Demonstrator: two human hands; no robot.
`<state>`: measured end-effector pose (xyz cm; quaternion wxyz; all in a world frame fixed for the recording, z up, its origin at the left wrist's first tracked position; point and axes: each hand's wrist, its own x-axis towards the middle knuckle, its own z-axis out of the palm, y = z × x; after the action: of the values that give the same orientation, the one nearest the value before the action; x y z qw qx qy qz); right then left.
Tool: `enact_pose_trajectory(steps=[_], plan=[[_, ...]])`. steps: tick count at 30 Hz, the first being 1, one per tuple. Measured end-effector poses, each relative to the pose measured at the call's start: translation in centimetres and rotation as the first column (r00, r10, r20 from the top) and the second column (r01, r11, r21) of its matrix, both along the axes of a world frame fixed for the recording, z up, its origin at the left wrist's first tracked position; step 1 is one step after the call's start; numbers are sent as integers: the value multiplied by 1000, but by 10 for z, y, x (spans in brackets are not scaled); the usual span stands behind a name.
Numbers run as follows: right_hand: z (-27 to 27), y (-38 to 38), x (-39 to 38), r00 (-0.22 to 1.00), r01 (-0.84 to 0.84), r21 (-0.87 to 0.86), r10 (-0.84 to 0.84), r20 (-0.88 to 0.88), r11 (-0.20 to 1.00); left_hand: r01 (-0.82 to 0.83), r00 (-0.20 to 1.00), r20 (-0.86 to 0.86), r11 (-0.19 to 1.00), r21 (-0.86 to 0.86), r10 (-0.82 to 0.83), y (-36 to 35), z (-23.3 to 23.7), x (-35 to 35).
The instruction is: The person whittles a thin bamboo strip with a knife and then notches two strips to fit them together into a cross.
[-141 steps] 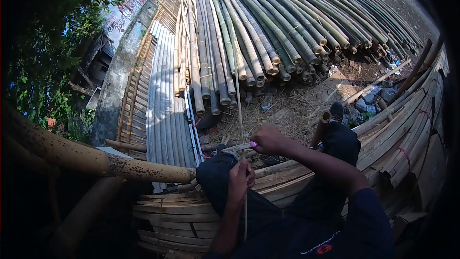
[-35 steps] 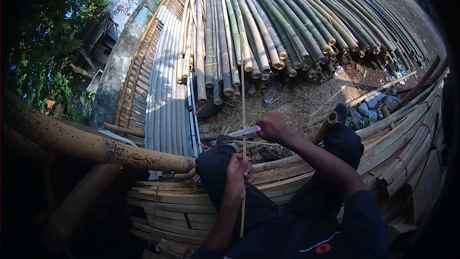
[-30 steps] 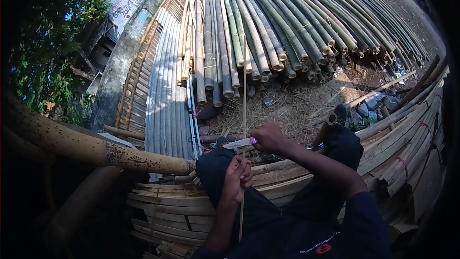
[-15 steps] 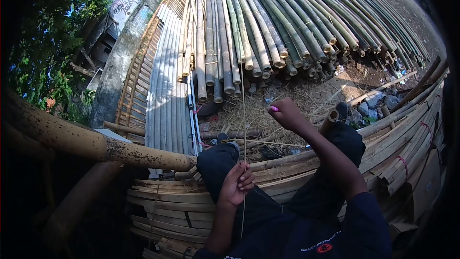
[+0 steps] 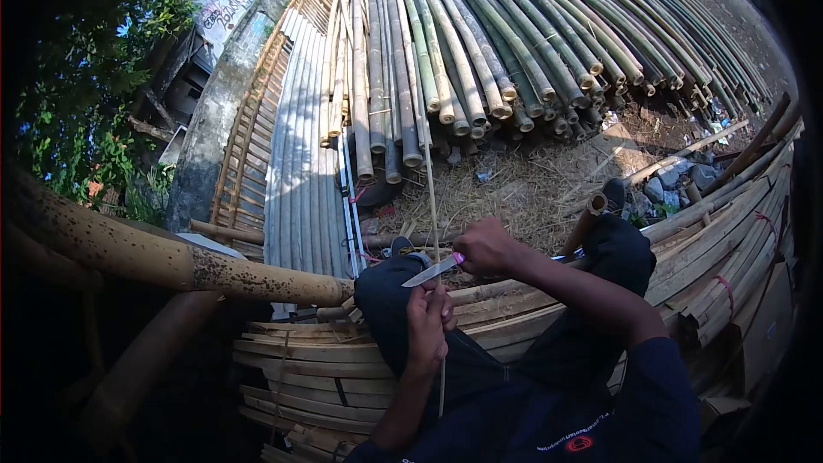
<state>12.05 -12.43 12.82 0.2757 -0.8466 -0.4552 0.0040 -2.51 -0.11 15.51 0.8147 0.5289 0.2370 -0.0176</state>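
My left hand is closed around a thin bamboo strip, which runs upright from near my lap toward the bamboo pile. In my right hand is a knife with a pink handle, gripped in a fist. Its blade points left and crosses the strip just above my left fingers. My knees, in dark trousers, are spread on either side of the strip.
A large pile of bamboo poles lies ahead. Split bamboo slats are stacked beneath me. A thick spotted bamboo pole juts in from the left, beside corrugated sheeting. Straw and litter cover the ground ahead.
My right hand has come down and left with the knife, bringing the blade against the strip above my left hand. My left hand has stayed closed on the strip nearly in place.
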Motion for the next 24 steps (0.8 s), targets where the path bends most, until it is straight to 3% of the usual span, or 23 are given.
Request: enact_pose_trajectory(steps=[1,4,6,7,9,11,12,14,15,16,18,20,24], plan=[[-1,1,3,996,85,4,-85,17,996,-25,999,20,1000,13,25,3,0,2],[-2,6,5,993,109,33,-111,51,993,-15,999,36,1000,-20,16,9,2,7],[-4,1,31,940,340,25,-341,0,940,-5,999,46,999,-47,7,7,7,-4],[1,-9,58,792,601,17,-592,-148,799,54,999,3,996,-77,-54,-1,9,-17],[-3,-61,120,497,865,50,-842,-210,499,113,993,-31,988,-106,-117,-14,7,-36],[-8,-98,141,468,884,91,-862,-196,459,190,975,-87,969,-161,-205,-17,5,-52],[-3,-95,133,472,881,90,-859,-199,464,183,976,-89,970,-160,-199,-11,3,-53],[11,-85,106,673,730,192,-640,-371,656,259,942,-63,831,-492,-331,6,-9,-48],[11,-73,88,749,653,237,-569,-340,719,265,935,-71,815,-515,-349,12,-13,-44],[8,-58,69,815,571,279,-492,-306,772,261,938,-62,812,-522,-341,15,-12,-39],[-3,-36,40,935,342,170,-317,-157,924,298,929,-63,836,-460,-366,22,-4,-28],[2,-24,17,988,126,28,-123,-89,992,319,926,-72,868,-380,-371,26,6,-20],[-4,-4,-4,994,16,9,-15,-105,1000,329,941,60,864,-382,-333,34,6,-15]])
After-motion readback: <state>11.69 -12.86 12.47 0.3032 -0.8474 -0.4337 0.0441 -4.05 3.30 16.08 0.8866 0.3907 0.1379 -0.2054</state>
